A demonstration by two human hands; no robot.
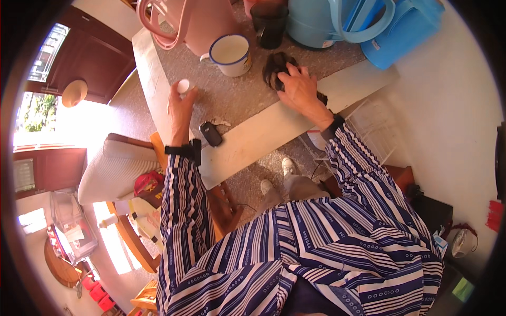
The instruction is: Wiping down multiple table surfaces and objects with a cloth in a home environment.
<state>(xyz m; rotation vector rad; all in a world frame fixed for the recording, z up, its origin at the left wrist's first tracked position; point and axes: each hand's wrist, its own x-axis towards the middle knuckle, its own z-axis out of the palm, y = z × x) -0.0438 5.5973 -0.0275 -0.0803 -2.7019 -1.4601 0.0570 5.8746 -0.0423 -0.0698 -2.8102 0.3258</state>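
My left hand (182,106) is at the table's left side, its fingers around a small white round-topped object (183,86), perhaps a cap or small bottle. My right hand (298,91) rests on a dark brown crumpled cloth (275,71), fingers pressed onto it. Between the hands, farther back, stands a white enamel mug (230,55) with a blue rim. A black car key fob (211,133) lies near the front edge, right of my left wrist.
A pink pitcher (205,23), a dark translucent mug (269,25), a light blue pitcher (316,23) and a bright blue plastic container (395,39) line the far side of the table (253,146). A padded chair (118,170) stands at the left.
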